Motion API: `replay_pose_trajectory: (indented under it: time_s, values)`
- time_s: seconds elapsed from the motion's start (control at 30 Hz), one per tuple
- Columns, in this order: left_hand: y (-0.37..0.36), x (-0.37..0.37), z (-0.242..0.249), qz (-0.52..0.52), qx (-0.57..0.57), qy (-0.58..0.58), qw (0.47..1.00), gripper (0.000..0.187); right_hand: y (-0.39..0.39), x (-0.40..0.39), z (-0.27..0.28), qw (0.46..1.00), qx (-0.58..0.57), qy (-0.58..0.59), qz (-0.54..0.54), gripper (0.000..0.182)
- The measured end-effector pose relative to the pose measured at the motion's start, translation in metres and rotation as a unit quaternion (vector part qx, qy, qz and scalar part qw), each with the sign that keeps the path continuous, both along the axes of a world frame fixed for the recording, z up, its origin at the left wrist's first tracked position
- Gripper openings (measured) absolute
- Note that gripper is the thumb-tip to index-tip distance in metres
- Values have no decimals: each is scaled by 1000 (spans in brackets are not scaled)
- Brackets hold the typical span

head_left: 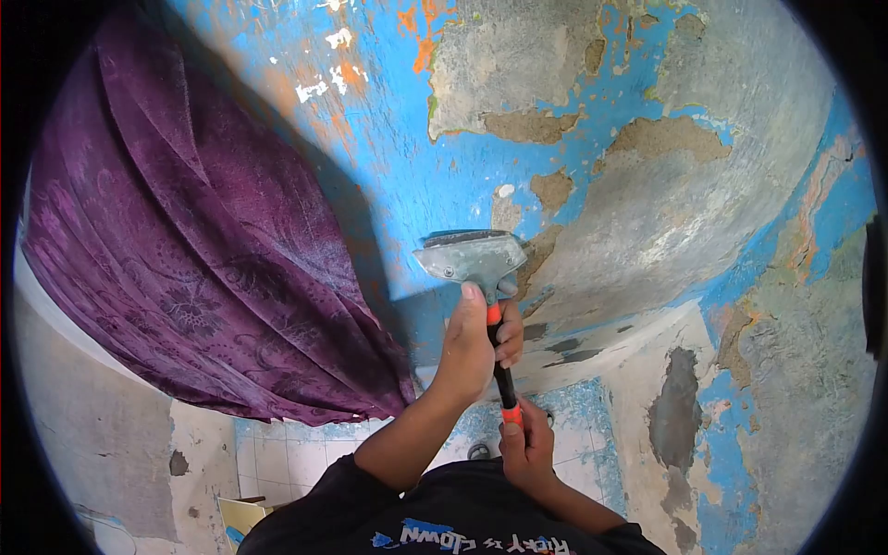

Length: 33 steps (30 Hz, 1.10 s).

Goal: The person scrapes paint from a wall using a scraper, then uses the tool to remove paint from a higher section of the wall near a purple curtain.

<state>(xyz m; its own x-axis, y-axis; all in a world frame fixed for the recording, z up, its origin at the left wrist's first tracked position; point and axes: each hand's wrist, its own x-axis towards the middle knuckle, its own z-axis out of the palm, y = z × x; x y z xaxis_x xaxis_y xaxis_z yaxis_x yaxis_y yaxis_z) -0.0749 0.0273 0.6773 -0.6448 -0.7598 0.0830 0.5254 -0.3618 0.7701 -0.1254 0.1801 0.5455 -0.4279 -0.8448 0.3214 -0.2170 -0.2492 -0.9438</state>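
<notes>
A long-handled scraper (474, 257) with a wide grey head and a black and orange handle lies against the blue painted wall (407, 176). My left hand (474, 338) is wrapped round the handle just below the head, its thumb on the neck. Lower down, my right hand (527, 444) grips the handle's end at the orange part. The head's dark upper edge meets the blue paint beside bare grey plaster (638, 222). Patches of rough brown plaster (550, 190) show near the head.
A purple patterned curtain (203, 240) hangs on the left, close to my left forearm. Below are white floor tiles (305, 458) with blue flakes and a yellowish object (242, 511). A patchy side wall (795, 370) stands at the right.
</notes>
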Motion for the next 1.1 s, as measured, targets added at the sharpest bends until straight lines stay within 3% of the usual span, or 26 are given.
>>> replay_pose_trajectory:
  time_s: [0.1,0.2,0.3,0.37,0.53,0.63,0.73,0.93,1.1]
  values:
    - [-13,-5,9,-51,-21,4,998,58,-6,-6,11,1000,-16,15,-13,44]
    - [-7,-7,34,-31,-54,17,998,58,-7,-6,16,1000,-28,-1,-12,43]
    - [1,-4,21,-1,-35,3,999,58,-4,-4,9,1000,-16,7,-10,43]
    - [-5,-3,16,-40,-41,30,998,55,-1,-5,5,1000,-3,-6,-16,42]
    - [-13,-13,44,-42,-57,42,997,56,-12,-14,43,997,-10,-70,-24,41]
    - [-8,-8,33,-51,-10,41,998,57,-4,-7,23,998,15,-42,-35,41]
    - [0,-4,27,-8,-50,27,998,56,-4,-4,15,999,-16,-48,2,41]
    - [-7,-9,37,-37,-41,47,997,53,-4,-8,29,999,-13,-45,25,40]
    - [-2,-10,30,-1,-74,21,997,57,0,-3,17,998,-22,-60,23,41]
